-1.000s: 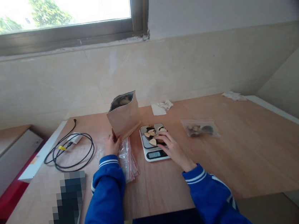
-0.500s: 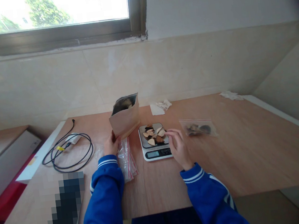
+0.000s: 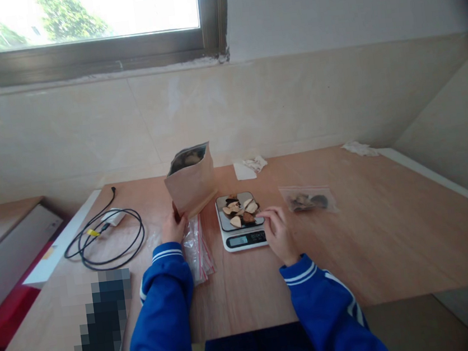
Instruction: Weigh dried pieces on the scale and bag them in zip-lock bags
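Observation:
A small white kitchen scale (image 3: 243,240) stands on the wooden table (image 3: 393,236) with several tan and dark dried slices (image 3: 240,209) on its shiny platform. My right hand (image 3: 277,231) rests just right of the scale, fingers curled in a pinch near the platform's edge; I cannot make out what they hold, if anything. My left hand (image 3: 174,227) grips the lower corner of an open brown paper pouch (image 3: 190,181), which stands tilted left of the scale. A pile of clear zip bags (image 3: 198,248) lies beneath that hand.
A filled clear zip bag (image 3: 308,200) lies right of the scale. Crumpled white paper (image 3: 250,167) sits behind it, more paper (image 3: 360,148) at the far right. A coiled black cable (image 3: 104,236) with a white adapter lies at the left. A blurred dark object (image 3: 101,326) is near the front edge.
My right hand has drawn back off the scale's platform to its right side. The pouch in my left hand has shifted slightly. The slices on the platform look rearranged.

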`<state>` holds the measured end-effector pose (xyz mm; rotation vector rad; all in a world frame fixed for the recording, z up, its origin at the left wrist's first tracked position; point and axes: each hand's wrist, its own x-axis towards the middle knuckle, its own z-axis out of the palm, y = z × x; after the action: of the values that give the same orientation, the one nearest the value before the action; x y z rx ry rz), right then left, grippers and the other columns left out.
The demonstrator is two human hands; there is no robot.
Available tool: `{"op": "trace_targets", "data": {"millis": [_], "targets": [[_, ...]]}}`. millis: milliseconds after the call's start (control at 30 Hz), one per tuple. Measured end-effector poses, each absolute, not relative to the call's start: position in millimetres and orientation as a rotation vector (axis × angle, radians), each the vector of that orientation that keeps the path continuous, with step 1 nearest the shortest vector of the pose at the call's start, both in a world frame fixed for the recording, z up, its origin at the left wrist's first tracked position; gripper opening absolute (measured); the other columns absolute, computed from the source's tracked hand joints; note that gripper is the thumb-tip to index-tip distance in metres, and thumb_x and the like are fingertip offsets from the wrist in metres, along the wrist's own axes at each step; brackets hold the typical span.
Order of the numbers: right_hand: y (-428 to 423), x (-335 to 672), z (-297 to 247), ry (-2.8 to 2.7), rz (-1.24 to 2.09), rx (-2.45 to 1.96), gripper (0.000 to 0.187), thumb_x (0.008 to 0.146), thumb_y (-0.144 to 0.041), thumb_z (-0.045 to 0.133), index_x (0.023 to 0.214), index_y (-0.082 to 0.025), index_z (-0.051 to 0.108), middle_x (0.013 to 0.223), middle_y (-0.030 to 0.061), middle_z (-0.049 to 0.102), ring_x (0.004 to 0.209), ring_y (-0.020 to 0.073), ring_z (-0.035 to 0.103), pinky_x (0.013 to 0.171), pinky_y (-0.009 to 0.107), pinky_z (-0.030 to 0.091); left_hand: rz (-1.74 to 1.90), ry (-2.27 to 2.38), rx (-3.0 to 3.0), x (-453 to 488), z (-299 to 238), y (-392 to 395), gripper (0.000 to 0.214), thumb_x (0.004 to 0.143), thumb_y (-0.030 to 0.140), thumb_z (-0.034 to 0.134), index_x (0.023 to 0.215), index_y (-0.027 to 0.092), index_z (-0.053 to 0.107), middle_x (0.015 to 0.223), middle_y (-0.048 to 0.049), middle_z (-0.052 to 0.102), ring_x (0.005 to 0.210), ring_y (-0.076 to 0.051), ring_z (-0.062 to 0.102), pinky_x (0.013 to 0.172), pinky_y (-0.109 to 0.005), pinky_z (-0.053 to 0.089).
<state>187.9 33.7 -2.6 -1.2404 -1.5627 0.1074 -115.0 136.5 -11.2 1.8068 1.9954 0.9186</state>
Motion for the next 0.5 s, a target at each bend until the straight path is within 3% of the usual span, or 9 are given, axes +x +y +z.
{"op": "trace_targets", "data": {"millis": [233, 500], "targets": [[32.3, 186.6, -4.2, -1.602, 0.105, -1.250, 0.026, 0.088, -0.009, 0.039, 0.093, -0.020, 0.062, 0.098, 0.0078, 0.051, 0.097, 0.0209, 0.054, 0.090, 0.039, 0.045, 1.003, 1.945, 1.832, -115.1, -12.8, 135.7, 0.048, 0.081, 0.039, 0.055, 0.121, 0.012, 0.054, 0.110, -0.0145, 0.065, 0.105, -0.029, 0.061, 0.090, -0.042, 0.048], [31.8, 185.5, -5.0, -1.656, 0.081, -1.270, 0.028, 0.087, -0.010, 0.041, 0.100, -0.021, 0.064, 0.102, 0.0092, 0.050, 0.098, 0.0218, 0.054, 0.088, 0.040, 0.047, 1.004, 1.935, 1.839, -115.0, -11.6, 134.4, 0.048, 0.080, 0.039, 0.055, 0.120, 0.013, 0.054, 0.110, -0.0143, 0.065, 0.106, -0.029, 0.060, 0.091, -0.041, 0.048]]}}
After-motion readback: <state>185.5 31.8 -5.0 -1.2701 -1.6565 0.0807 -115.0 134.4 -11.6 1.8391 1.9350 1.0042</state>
